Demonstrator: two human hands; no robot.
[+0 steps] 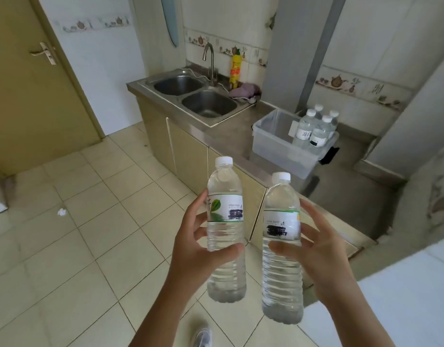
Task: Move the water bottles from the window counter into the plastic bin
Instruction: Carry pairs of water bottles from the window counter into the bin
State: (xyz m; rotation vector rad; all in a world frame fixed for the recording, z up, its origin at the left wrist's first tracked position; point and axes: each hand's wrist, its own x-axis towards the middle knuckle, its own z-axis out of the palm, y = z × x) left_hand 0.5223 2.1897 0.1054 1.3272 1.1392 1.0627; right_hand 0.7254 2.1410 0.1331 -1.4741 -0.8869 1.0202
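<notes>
Left grip [203,249] wrapped round left water bottle [225,229]; right grip [313,256] wrapped round right water bottle [282,249]. Both bottles upright, white caps on, held side by side above tiled floor [66,246], apart from each other. Clear plastic bin [271,144] on steel desk [231,136] ahead, four water bottles [316,128] standing in its far right corner. Double sink [198,96] beyond bin.

The bottle in the bin [304,130] has a label reading "凉白".
</notes>
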